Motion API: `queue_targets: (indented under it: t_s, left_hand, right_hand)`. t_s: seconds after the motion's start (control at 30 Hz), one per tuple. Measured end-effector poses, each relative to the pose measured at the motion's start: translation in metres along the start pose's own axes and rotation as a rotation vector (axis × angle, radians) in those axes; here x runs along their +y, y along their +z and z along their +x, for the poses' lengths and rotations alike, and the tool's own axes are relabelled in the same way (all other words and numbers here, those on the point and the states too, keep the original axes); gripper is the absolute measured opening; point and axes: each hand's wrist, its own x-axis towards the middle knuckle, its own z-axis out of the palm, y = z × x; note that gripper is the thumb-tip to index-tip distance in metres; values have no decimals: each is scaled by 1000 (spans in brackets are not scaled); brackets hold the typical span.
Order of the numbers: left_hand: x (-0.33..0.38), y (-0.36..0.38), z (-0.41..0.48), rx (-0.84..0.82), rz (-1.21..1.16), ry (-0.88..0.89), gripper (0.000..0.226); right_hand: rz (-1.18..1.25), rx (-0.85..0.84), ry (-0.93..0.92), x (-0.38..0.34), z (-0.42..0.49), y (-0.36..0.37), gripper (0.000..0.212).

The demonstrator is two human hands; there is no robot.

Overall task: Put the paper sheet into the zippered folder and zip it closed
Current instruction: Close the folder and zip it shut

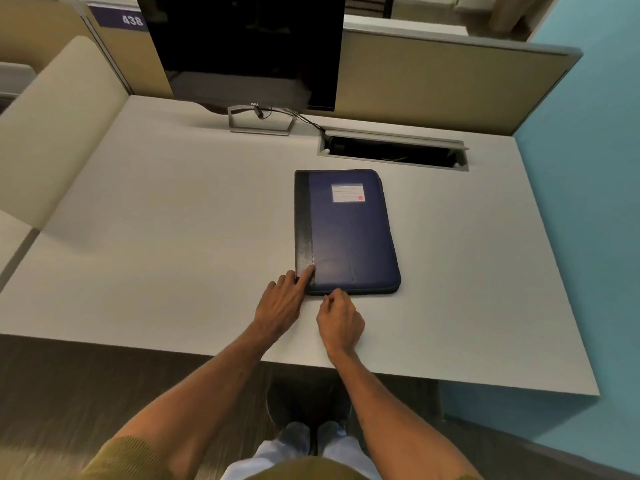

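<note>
A dark blue zippered folder [349,233] with a black spine strip and a white label lies flat and closed on the white desk [173,237]. My left hand [282,301] rests at the folder's near left corner, its index finger pressing on the black spine. My right hand [341,318] sits at the folder's near edge with fingers curled and pinched together right at the zip line; the zip pull itself is too small to make out. No paper sheet is visible.
A black monitor [249,50] on a metal stand [259,123] stands at the back of the desk. A cable leads to an open cable tray slot [391,152] behind the folder. Beige partitions [433,81] border the desk.
</note>
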Motion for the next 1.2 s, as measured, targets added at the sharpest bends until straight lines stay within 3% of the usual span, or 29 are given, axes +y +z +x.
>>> queue_targets:
  t_s: [0.2, 0.37, 0.83, 1.03, 1.2]
  left_hand:
    - [10, 5, 2, -52, -137, 0, 76]
    - [-2, -5, 7, -116, -70, 123, 79]
    - [-12, -12, 9, -100, 90, 73, 89]
    - [-21, -14, 9, -62, 119, 64, 92]
    - [-46, -16, 7, -8, 231, 17, 94]
  right_hand:
    - [40, 15, -21, -3, 0, 4, 27]
    - [27, -17, -134, -10, -3, 10, 34]
    - [-78, 90, 54, 31, 19, -23, 26]
    - [9, 191, 154, 66, 32, -48, 23]
    - [-33, 138, 7, 89, 38, -62, 21]
